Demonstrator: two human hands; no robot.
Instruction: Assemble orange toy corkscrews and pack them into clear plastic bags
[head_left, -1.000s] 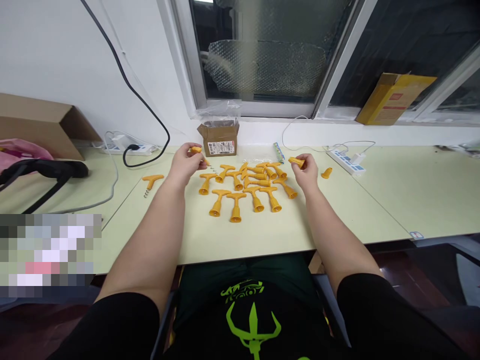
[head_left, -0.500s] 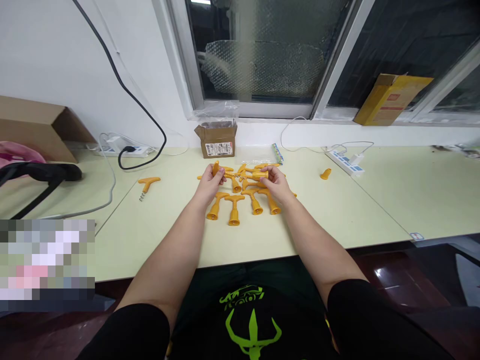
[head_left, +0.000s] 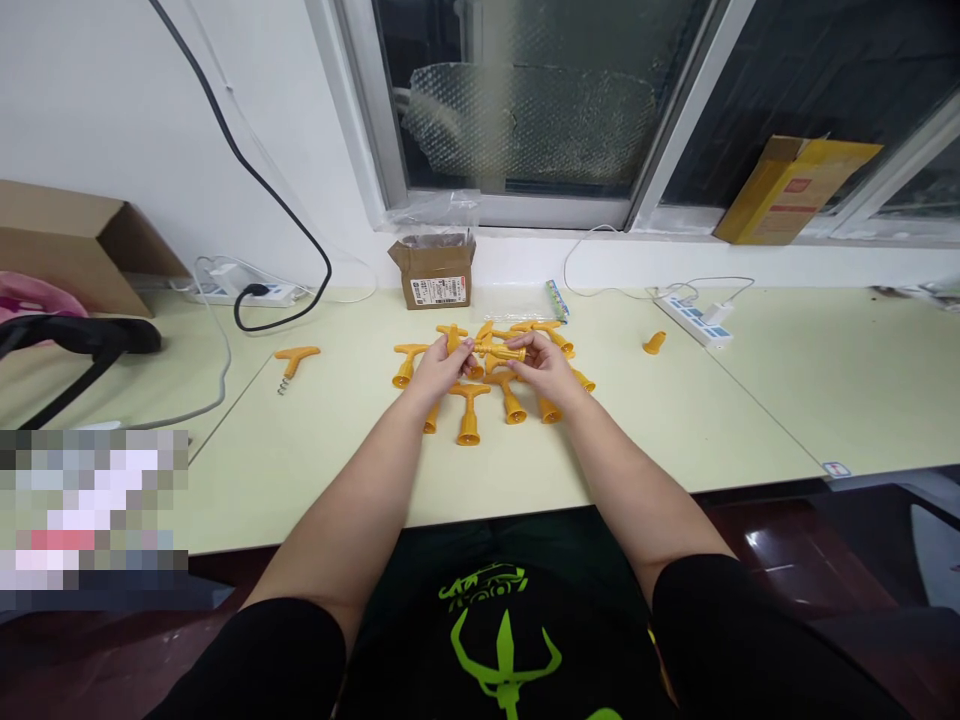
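Observation:
Over the pile, my left hand (head_left: 437, 374) grips the T-shaped handle of a yellow corkscrew. My right hand (head_left: 551, 368) pinches the bell-shaped yellow sleeve (head_left: 504, 352) at the other end, its fingers closed around the wide rim. Handle and sleeve lie in one line, level, and no bare spiral shows between them. Beneath and around both hands lie several yellow corkscrews (head_left: 469, 412) with sleeves on, partly covered by my fingers. Off to the left is a corkscrew (head_left: 297, 362) with its metal spiral bare. A single loose sleeve (head_left: 655, 343) lies to the right.
At the back stands a small open cardboard box (head_left: 439, 280), with a clear plastic bag (head_left: 517, 303) beside it. Power strips lie at the right (head_left: 694, 318) and left (head_left: 274, 295). A black cable (head_left: 247, 165) hangs at the left, near a larger cardboard box (head_left: 67, 225).
My hands have come closer together. The spiral that showed between handle and sleeve is now covered by the sleeve. The view has shifted slightly.

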